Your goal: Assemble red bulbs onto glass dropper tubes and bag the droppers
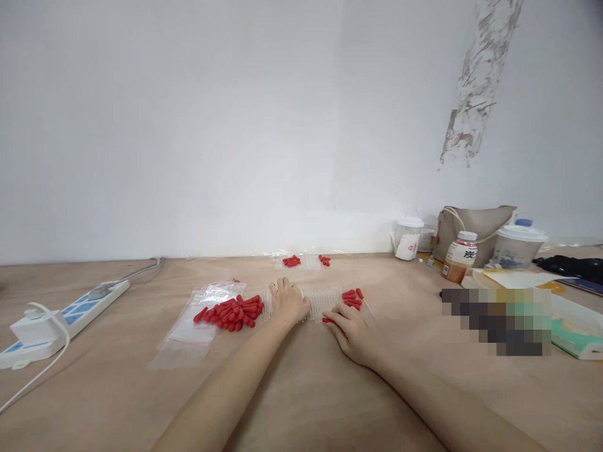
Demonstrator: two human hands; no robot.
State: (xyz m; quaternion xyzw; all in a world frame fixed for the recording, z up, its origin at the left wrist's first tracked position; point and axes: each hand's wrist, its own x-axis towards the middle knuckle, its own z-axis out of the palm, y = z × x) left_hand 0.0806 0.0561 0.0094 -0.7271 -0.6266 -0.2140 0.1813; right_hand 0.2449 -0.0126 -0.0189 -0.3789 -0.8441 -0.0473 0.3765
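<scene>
A row of thin clear plastic tubes (pixel 321 302) lies across the middle of the tabletop. My left hand (pixel 288 301) rests over the left part of this row, fingers apart; what lies under the palm is hidden. At the right end, my right hand (pixel 353 333) pinches a small red bulb-shaped piece (pixel 327 320) beside the tubes' near edge. A heap of similar red pieces (pixel 233 312) lies left of the row, partly on a clear plastic bag (pixel 181 339). Several more red pieces (pixel 351 298) sit just beyond my right hand.
Near the wall lies a clear bag with red pieces and tubes (pixel 308 261). A white power strip (pixel 85 317) with a cable occupies the left. On the right stand a lidded cup (pixel 408 238), a drink bottle (pixel 459 257), a grey bag (pixel 475 229) and a tub (pixel 518 245).
</scene>
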